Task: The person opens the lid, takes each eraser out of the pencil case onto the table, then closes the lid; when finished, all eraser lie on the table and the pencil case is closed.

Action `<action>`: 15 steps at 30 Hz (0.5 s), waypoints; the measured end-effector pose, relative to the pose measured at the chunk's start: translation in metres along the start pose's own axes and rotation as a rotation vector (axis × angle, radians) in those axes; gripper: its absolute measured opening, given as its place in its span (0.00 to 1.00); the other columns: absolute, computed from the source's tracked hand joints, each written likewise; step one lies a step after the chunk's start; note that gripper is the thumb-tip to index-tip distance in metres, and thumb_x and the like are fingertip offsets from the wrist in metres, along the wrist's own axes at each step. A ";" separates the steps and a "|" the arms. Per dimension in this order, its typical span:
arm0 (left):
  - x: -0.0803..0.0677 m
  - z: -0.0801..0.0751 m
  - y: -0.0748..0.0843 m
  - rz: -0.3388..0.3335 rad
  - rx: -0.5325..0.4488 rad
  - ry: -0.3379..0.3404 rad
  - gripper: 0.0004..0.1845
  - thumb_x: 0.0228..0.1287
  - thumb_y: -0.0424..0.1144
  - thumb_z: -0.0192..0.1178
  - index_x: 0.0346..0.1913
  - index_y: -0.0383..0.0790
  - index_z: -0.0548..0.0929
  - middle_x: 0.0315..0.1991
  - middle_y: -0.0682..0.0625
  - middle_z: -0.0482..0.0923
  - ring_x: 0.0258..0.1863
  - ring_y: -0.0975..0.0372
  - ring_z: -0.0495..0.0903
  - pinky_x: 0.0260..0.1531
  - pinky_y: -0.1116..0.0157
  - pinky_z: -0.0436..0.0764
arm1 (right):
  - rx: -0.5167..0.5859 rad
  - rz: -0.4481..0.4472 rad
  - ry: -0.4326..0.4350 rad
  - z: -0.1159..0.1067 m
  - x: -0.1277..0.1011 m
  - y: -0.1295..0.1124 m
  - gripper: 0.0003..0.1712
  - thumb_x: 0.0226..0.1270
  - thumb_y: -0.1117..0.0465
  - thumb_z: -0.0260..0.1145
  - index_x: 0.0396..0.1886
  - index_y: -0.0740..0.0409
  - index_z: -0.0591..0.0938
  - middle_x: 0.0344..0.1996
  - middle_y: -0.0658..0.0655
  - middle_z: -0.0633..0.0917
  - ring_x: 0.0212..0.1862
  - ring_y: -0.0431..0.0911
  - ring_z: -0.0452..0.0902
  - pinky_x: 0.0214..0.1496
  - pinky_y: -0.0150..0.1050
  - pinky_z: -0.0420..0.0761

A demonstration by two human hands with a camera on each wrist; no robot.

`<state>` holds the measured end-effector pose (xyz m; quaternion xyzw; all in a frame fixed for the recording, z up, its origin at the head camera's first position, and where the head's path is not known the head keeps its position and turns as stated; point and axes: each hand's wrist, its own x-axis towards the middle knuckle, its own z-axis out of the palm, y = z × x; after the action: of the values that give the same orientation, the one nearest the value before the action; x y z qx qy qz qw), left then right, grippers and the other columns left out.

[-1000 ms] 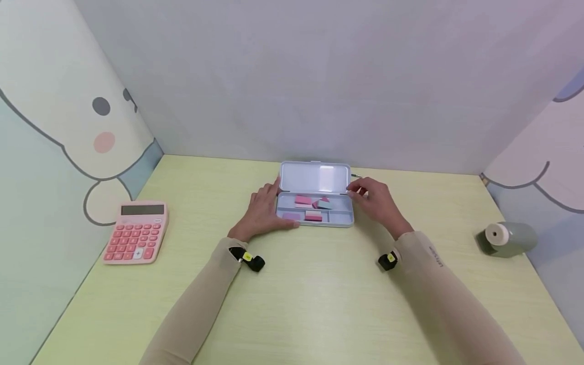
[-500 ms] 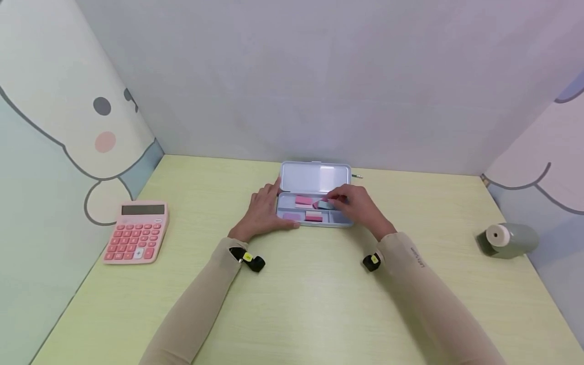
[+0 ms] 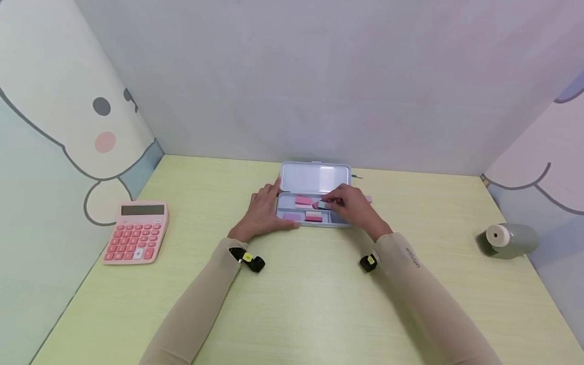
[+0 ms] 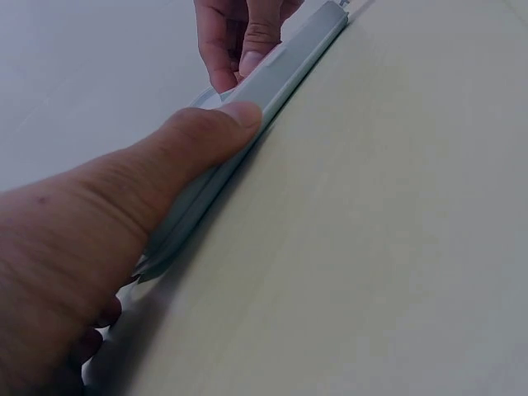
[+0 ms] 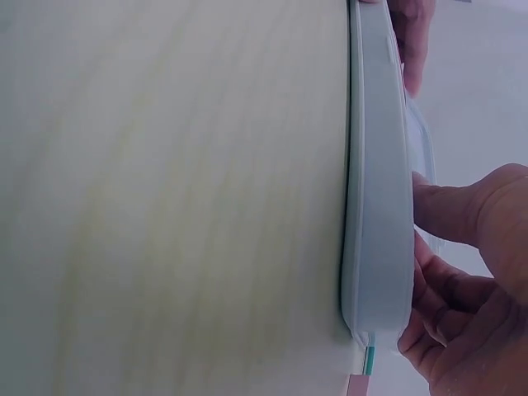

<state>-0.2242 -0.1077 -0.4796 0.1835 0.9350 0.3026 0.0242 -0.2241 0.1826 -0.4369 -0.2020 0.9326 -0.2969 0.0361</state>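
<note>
Right hand (image 3: 353, 208) now inside crosswise case (image 3: 292, 209)

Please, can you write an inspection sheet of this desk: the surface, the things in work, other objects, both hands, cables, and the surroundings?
Surface: pale yellow-green desk with faint wood grain.
Job's things: light blue pencil case, lid open and upright at the back; pink, purple and teal erasers lie in its tray.
Clutter: pink calculator at the left; grey-green pencil sharpener at the right; a thin pencil tip behind the case.
Grippers: left hand rests at the case's left end, thumb along its front edge; right hand reaches into the tray, fingertips at the teal eraser; whether it grips is unclear.
Cables: nothing seen.
Surroundings: pastel cartoon panels left and right, plain pale wall behind.
</note>
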 end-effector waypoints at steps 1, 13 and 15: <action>0.000 0.000 0.000 0.000 -0.001 -0.001 0.79 0.43 0.70 0.81 0.90 0.47 0.40 0.74 0.40 0.69 0.70 0.46 0.69 0.76 0.43 0.62 | -0.002 0.003 -0.002 0.000 0.000 0.000 0.12 0.73 0.64 0.73 0.53 0.58 0.93 0.44 0.61 0.87 0.43 0.51 0.78 0.48 0.42 0.77; 0.000 0.000 -0.001 0.004 -0.001 -0.002 0.79 0.43 0.70 0.80 0.90 0.47 0.40 0.74 0.40 0.68 0.71 0.46 0.68 0.77 0.44 0.61 | -0.040 0.061 -0.016 0.003 0.003 -0.005 0.10 0.74 0.63 0.72 0.51 0.57 0.92 0.42 0.59 0.85 0.44 0.52 0.76 0.50 0.43 0.76; 0.000 0.001 -0.002 0.005 -0.005 0.000 0.79 0.43 0.70 0.80 0.90 0.47 0.40 0.74 0.40 0.68 0.71 0.46 0.68 0.76 0.44 0.62 | -0.030 0.060 -0.010 0.003 0.002 -0.005 0.09 0.74 0.64 0.72 0.50 0.57 0.91 0.41 0.59 0.85 0.44 0.52 0.76 0.50 0.43 0.76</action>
<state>-0.2247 -0.1086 -0.4811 0.1857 0.9338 0.3050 0.0242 -0.2239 0.1760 -0.4367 -0.1757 0.9425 -0.2806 0.0465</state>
